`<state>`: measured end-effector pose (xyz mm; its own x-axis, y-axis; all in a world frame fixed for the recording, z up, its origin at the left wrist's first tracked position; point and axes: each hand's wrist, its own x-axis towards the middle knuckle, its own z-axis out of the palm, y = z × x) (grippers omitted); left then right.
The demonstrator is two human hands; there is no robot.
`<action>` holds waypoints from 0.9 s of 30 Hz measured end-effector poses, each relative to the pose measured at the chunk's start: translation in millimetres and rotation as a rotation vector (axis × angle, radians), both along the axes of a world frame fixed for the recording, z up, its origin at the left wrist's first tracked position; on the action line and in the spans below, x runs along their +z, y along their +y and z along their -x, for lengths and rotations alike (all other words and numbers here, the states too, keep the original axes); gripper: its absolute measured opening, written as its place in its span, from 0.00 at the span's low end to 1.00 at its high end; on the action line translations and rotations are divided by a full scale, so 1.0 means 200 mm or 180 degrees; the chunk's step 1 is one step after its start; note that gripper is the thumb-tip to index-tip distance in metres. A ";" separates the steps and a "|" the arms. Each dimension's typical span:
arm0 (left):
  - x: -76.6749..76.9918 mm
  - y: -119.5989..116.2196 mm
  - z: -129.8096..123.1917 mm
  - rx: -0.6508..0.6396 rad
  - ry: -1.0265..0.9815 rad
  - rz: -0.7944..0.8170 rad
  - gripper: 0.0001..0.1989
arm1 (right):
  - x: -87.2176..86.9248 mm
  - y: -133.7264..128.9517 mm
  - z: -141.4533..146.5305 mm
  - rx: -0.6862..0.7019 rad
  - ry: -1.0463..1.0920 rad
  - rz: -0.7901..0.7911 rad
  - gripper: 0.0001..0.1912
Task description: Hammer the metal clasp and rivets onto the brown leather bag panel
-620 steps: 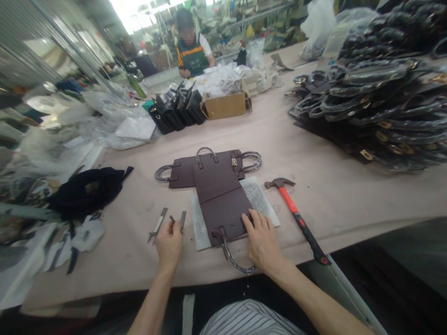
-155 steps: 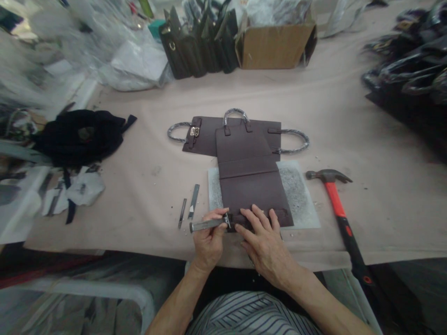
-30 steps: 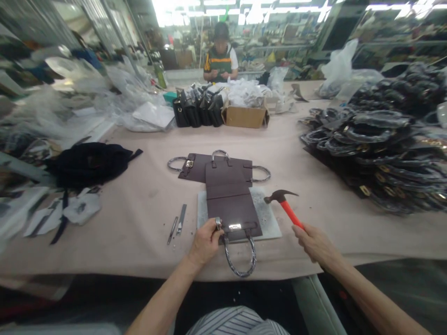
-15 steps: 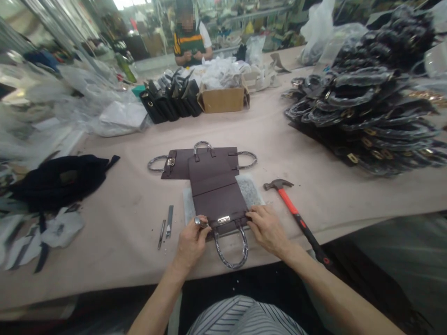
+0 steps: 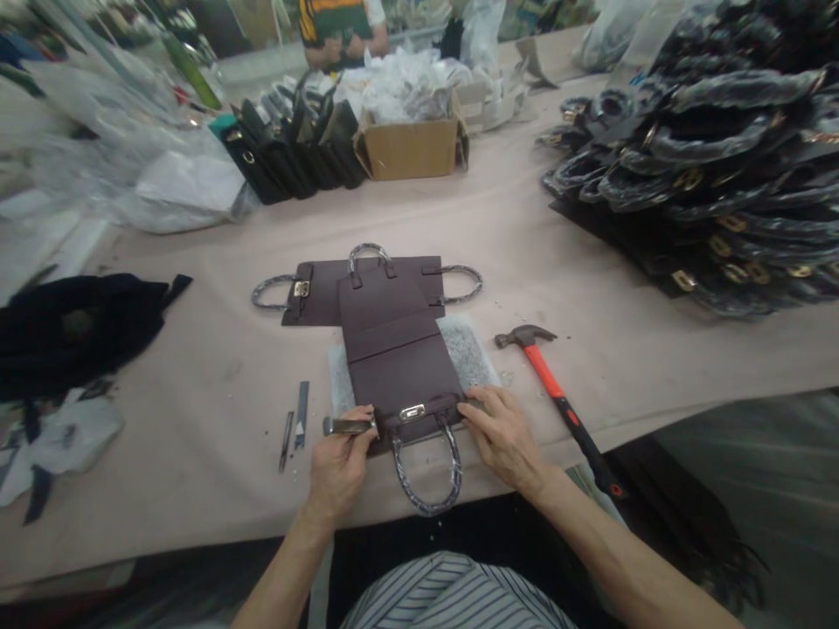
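Note:
A dark brown leather bag panel [image 5: 399, 354] lies flat, with a wrapped loop handle [image 5: 427, 507] at its near end and a metal clasp [image 5: 412, 411] beside it. My left hand [image 5: 339, 463] pinches a small metal tool [image 5: 350, 426] at the panel's near left corner. My right hand [image 5: 502, 432] has its fingers closed on the panel's near right edge. Under the panel shows a pale stone slab [image 5: 468, 349]. Another brown panel [image 5: 319, 297] with wrapped handles lies crosswise beneath the far part.
A red-and-black hammer [image 5: 544, 371] lies right of the panel; two slim tools [image 5: 301, 415] lie left. Wrapped bag parts [image 5: 708, 175] are piled at right. Black bags [image 5: 294, 148] and a cardboard box [image 5: 412, 150] stand behind. A person [image 5: 344, 35] is beyond the table.
The view has shifted, so the far items sit higher in it. The metal tool in my left hand has turned and now points out to the left. My right hand stays at the panel's edge.

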<state>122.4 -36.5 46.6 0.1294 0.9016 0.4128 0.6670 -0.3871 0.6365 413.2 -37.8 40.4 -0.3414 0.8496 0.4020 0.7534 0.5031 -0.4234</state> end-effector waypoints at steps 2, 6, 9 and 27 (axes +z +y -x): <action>0.00 0.00 0.00 -0.0163 0.0045 -0.0094 0.04 | 0.00 0.00 -0.01 0.0090 -0.0138 -0.0005 0.15; 0.01 0.01 0.02 -0.0654 0.0121 0.0066 0.07 | 0.00 0.01 -0.03 0.0197 -0.0281 -0.0009 0.18; 0.01 0.02 0.05 -0.0090 -0.0264 0.0365 0.06 | 0.00 0.00 -0.05 0.0254 -0.0269 0.0012 0.19; 0.02 0.10 -0.15 -0.0062 -0.0855 0.0621 0.05 | 0.07 0.00 -0.03 0.0292 -0.0214 0.0524 0.22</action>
